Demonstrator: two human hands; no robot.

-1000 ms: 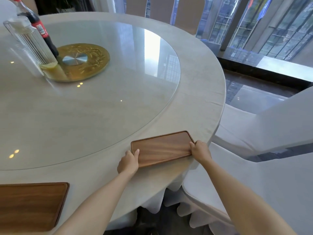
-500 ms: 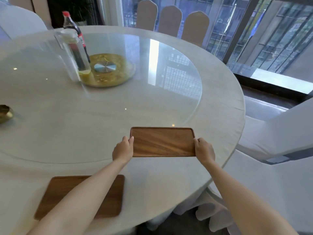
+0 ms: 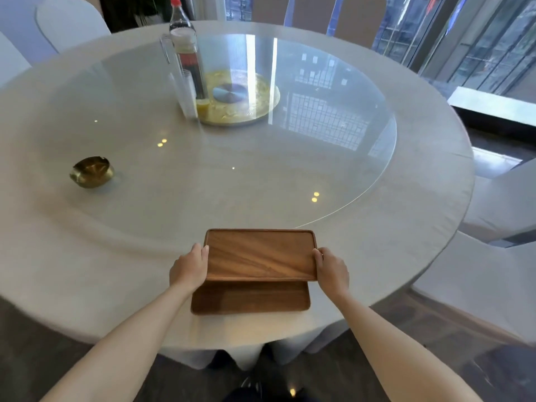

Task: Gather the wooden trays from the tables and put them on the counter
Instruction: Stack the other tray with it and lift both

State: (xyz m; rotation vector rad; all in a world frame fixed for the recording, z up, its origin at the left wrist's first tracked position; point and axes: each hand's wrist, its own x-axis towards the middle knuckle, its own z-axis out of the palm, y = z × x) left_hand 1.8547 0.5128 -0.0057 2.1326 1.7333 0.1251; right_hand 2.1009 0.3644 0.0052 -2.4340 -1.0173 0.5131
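A rectangular wooden tray (image 3: 260, 254) is held level just above the round table's near edge. My left hand (image 3: 189, 267) grips its left short side and my right hand (image 3: 331, 269) grips its right short side. Directly beneath it a second wooden tray (image 3: 251, 298) lies flat on the white tablecloth, its far half hidden by the held tray. No counter is in view.
The round table (image 3: 420, 198) carries a glass turntable (image 3: 333, 146) with a gold centre disc (image 3: 246, 103), a cola bottle (image 3: 185, 42), a clear pitcher (image 3: 181, 82) and a small gold bowl (image 3: 92, 172). White-covered chairs (image 3: 499, 256) stand to the right; more chairs at the far side.
Both hands lifted the tray off the table's right edge and carried it leftward; it now hovers over the second tray, which was lying apart to the left.
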